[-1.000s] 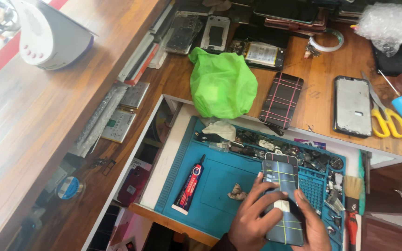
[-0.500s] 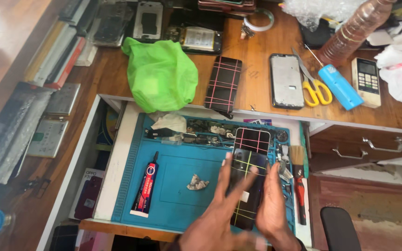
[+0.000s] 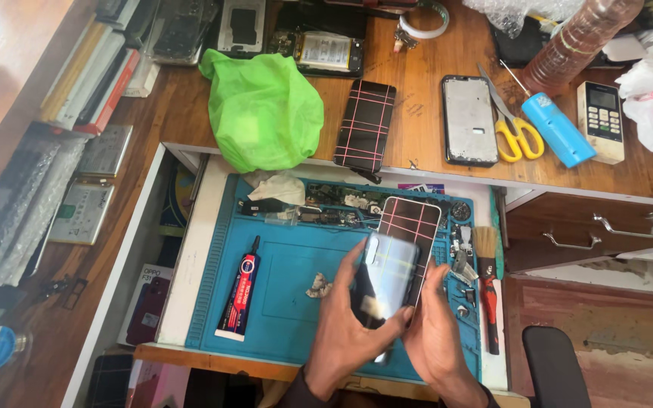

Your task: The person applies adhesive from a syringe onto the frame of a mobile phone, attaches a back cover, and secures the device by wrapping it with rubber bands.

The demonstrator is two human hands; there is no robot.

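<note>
Both hands on the phone point(image 3: 396, 264), held just above the blue work mat point(image 3: 296, 302) in the open drawer. Left hand point(image 3: 349, 332) wraps the phone's lower left edge, fingers point(image 3: 357, 261) up along the left side, thumb across the glossy back near the bottom: closed around it. Right hand point(image 3: 436, 336) cups the lower right edge, fingers point(image 3: 438, 276) pressed to the side, also gripping. Phone sits between the two palms, tilted, top end pointing away toward the desk edge; its upper part shows a dark face with a pink line grid, clear of both hands. Under it on the mat: glue tube point(image 3: 239, 291) well to the left, a crumpled scrap point(image 3: 317, 285) just beside the left hand, brush point(image 3: 487, 287) right of the right hand, small parts along the mat's far edge. On the desk above: green plastic bag point(image 3: 262, 106), a second grid-lined phone panel point(image 3: 364, 125), phone frame point(image 3: 468, 119), yellow scissors point(image 3: 515, 128), blue screwdriver point(image 3: 557, 128).
</note>
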